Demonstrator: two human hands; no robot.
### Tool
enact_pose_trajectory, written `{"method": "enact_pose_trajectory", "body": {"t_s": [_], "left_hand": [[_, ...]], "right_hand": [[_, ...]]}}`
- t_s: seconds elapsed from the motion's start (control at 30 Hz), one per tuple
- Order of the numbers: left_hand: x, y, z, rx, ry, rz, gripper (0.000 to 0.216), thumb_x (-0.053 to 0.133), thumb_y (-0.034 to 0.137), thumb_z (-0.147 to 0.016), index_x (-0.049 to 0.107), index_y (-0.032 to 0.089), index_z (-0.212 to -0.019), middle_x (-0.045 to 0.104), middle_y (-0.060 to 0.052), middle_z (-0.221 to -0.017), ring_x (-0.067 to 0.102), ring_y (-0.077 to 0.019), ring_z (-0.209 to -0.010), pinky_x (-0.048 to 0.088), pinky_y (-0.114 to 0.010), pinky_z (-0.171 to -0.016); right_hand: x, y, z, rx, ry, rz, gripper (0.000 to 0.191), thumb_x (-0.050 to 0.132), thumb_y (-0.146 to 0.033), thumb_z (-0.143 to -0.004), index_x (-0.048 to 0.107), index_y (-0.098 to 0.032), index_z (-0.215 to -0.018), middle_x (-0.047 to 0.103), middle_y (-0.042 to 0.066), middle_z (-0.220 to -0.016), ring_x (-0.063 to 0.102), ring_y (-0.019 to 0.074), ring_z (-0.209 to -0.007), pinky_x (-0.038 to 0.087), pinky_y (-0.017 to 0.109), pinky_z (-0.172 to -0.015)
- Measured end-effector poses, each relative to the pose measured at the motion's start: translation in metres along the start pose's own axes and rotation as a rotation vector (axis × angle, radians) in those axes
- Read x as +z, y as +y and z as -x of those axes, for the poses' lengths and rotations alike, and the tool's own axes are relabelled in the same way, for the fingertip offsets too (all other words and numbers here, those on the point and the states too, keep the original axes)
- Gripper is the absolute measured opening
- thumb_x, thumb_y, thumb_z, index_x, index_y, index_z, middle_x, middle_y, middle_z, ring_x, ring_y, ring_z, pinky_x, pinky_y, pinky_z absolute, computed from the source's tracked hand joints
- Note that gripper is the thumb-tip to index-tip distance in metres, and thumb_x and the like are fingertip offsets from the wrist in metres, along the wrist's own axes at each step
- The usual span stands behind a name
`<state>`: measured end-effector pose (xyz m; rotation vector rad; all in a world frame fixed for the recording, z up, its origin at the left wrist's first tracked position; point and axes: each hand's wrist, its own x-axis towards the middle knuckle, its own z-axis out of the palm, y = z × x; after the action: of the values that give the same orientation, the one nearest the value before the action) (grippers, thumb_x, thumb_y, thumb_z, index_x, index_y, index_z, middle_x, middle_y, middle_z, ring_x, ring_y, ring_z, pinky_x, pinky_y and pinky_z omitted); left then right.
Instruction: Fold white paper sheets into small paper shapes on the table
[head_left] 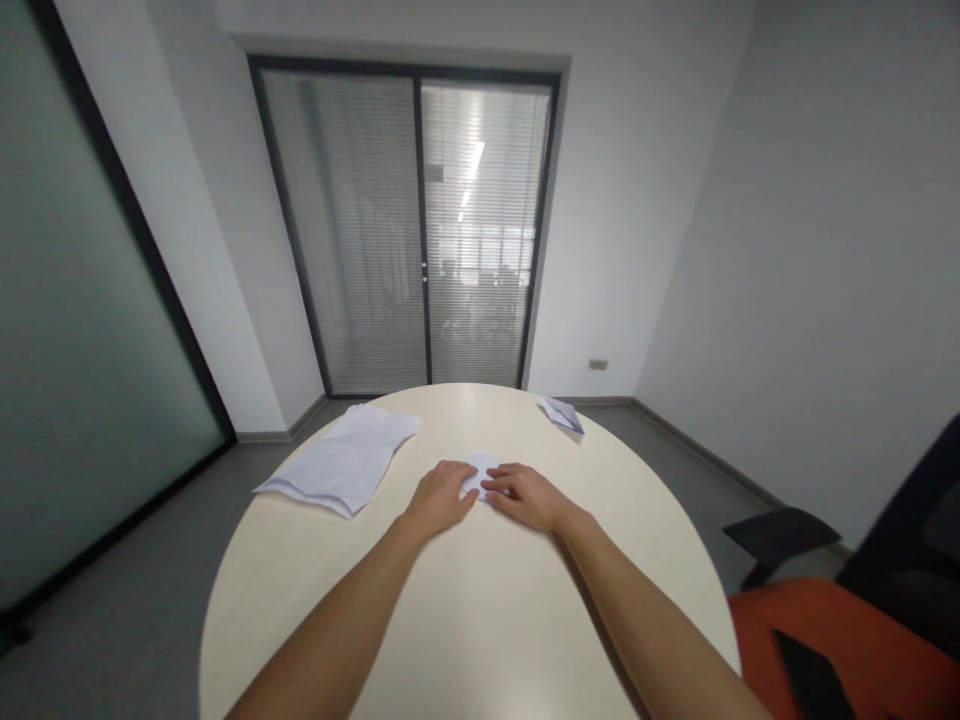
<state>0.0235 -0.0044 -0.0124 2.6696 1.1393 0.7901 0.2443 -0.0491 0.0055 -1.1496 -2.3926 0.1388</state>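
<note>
A small white piece of paper (480,474) lies on the round table (480,610), between my two hands and partly covered by them. My left hand (442,497) rests on its left side, with thumb and fingers apart and the tips touching the paper. From the right, my right hand (527,495) reaches over the other side. Its fingers are spread and slightly bent, with their tips on the paper. Whether either hand pinches an edge is too small to see.
Large white sheets (349,455) lie at the table's left edge. A folded paper (561,414) sits near the far right edge. An orange chair (847,640) with black armrests stands at the right, a dark flat object (811,672) on its seat. Beyond is a glass door (420,230).
</note>
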Motion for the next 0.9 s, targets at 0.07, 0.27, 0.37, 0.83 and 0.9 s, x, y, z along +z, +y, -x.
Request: {"method": "enact_pose_trajectory", "body": {"t_s": [0.07, 0.27, 0.37, 0.83, 0.9], "left_hand": [[0.001, -0.0006, -0.0005, 0.006, 0.014, 0.007, 0.032, 0.064, 0.028, -0.088, 0.067, 0.021, -0.119, 0.07, -0.007, -0.12, 0.06, -0.0239, -0.115, 0.047, -0.037, -0.103], [0.0011, -0.0019, -0.0015, 0.036, -0.018, 0.048, 0.024, 0.061, 0.026, -0.09, 0.071, 0.021, -0.111, 0.072, -0.006, -0.118, 0.061, -0.0223, -0.114, 0.045, -0.035, -0.104], [-0.0005, -0.0015, -0.0017, 0.016, -0.041, 0.062, 0.021, 0.058, 0.028, -0.092, 0.074, 0.023, -0.104, 0.071, -0.005, -0.121, 0.06, -0.0219, -0.117, 0.045, -0.034, -0.104], [-0.0049, 0.0035, -0.0004, 0.054, -0.096, 0.063, 0.025, 0.054, 0.028, -0.095, 0.075, 0.022, -0.108, 0.07, -0.005, -0.126, 0.061, -0.0211, -0.119, 0.044, -0.033, -0.106], [-0.0046, 0.0031, -0.001, 0.045, -0.094, 0.06, 0.025, 0.053, 0.028, -0.096, 0.074, 0.022, -0.108, 0.07, -0.005, -0.125, 0.062, -0.0206, -0.117, 0.045, -0.033, -0.105]], "right_hand": [[0.0004, 0.0003, -0.0003, 0.004, 0.011, -0.002, 0.041, 0.046, -0.047, -0.101, 0.076, -0.022, -0.115, 0.07, 0.013, -0.125, 0.065, 0.0253, -0.115, 0.048, 0.038, -0.1], [-0.0013, -0.0044, -0.0027, 0.032, -0.033, 0.002, 0.036, 0.045, -0.041, -0.102, 0.075, -0.022, -0.107, 0.076, 0.008, -0.109, 0.068, 0.0212, -0.101, 0.048, 0.031, -0.091], [-0.0034, -0.008, -0.0036, 0.076, -0.042, 0.025, 0.035, 0.044, -0.039, -0.102, 0.074, -0.021, -0.106, 0.076, 0.008, -0.105, 0.068, 0.0209, -0.096, 0.048, 0.029, -0.086], [-0.0039, -0.0058, -0.0037, 0.236, -0.017, 0.045, 0.031, 0.042, -0.034, -0.103, 0.069, -0.02, -0.107, 0.076, 0.008, -0.099, 0.068, 0.0196, -0.085, 0.043, 0.027, -0.076], [-0.0038, -0.0054, -0.004, 0.237, -0.01, 0.034, 0.032, 0.042, -0.035, -0.103, 0.069, -0.02, -0.108, 0.076, 0.008, -0.1, 0.068, 0.0198, -0.087, 0.044, 0.027, -0.077]]}}
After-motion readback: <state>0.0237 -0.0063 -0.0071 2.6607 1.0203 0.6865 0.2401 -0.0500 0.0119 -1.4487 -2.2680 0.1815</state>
